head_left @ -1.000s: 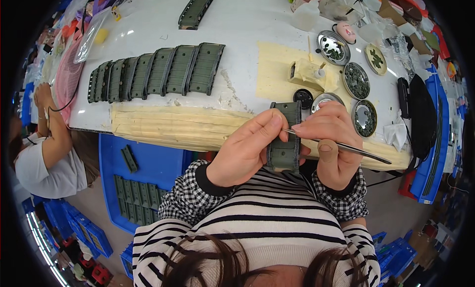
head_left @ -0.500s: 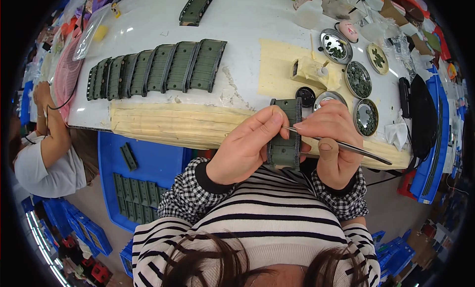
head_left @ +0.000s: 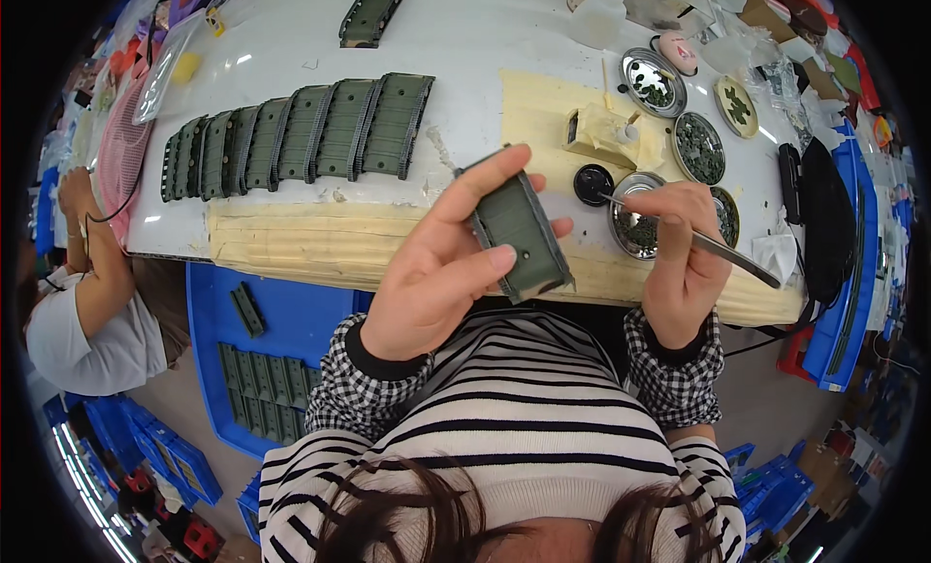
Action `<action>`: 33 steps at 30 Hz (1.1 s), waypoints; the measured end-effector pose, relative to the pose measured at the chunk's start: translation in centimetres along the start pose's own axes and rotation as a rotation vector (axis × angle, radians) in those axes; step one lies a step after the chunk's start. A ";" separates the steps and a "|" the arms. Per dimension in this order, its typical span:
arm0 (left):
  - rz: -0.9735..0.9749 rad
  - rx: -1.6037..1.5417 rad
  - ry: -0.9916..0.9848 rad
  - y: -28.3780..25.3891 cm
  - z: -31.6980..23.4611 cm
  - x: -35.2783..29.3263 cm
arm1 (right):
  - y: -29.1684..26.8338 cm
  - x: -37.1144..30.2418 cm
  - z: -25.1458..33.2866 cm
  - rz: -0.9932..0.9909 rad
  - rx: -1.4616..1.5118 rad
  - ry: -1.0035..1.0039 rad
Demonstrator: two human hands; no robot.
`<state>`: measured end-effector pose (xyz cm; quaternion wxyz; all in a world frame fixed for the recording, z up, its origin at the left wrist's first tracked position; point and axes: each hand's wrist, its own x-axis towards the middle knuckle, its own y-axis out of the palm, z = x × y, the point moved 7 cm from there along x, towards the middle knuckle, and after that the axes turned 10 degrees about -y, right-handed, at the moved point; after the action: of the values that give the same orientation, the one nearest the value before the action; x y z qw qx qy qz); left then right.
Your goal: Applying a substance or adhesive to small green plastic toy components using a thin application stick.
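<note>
While grasping the green panel between thumb and fingers of the left hand, just toward two o'clock of centre, pinches a slim metal tool in the right hand, tip near the black pot at the panel's two o'clock. Probably a light, stiff, slightly slippery panel, best taken thumb on face, fingers behind.

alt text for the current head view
A person's left hand holds a green part; the right hand holds a thin metal tool, its tip by a black cup. Similar parts and dishes of small green pieces sit on a white table.
</note>
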<state>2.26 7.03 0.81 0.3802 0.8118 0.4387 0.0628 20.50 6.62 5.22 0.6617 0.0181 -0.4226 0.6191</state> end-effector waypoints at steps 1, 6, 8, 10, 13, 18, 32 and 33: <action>-0.017 -0.035 0.008 -0.3 -0.4 -0.1 | 0.3 -0.2 -0.7 0.001 -0.028 0.006; -0.083 -0.004 0.112 -1.2 -0.8 0.2 | 1.4 -0.7 -2.1 0.013 -0.157 -0.017; -0.112 -0.006 0.128 -1.3 -0.7 0.2 | 1.6 -0.7 -2.2 0.013 -0.158 -0.024; -0.128 -0.013 0.132 -1.3 -0.5 0.3 | 1.7 -0.6 -2.2 0.016 -0.167 -0.019; -0.139 -0.037 0.134 -1.3 -0.4 0.4 | 1.7 -0.6 -2.2 0.021 -0.187 -0.029; -0.155 -0.056 0.137 -1.3 -0.5 0.4 | 1.7 -0.6 -2.3 0.025 -0.181 -0.015; -0.225 -0.125 0.156 -0.7 -0.4 0.6 | 1.5 0.1 4.6 0.158 0.196 -0.224; -0.222 -0.123 0.152 -0.6 -0.4 0.6 | 2.0 -0.1 4.4 0.143 0.231 -0.200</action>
<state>2.02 7.88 0.52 0.3995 0.7262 0.5488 0.1085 16.51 4.57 6.96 0.5639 0.1254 -0.4128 0.7042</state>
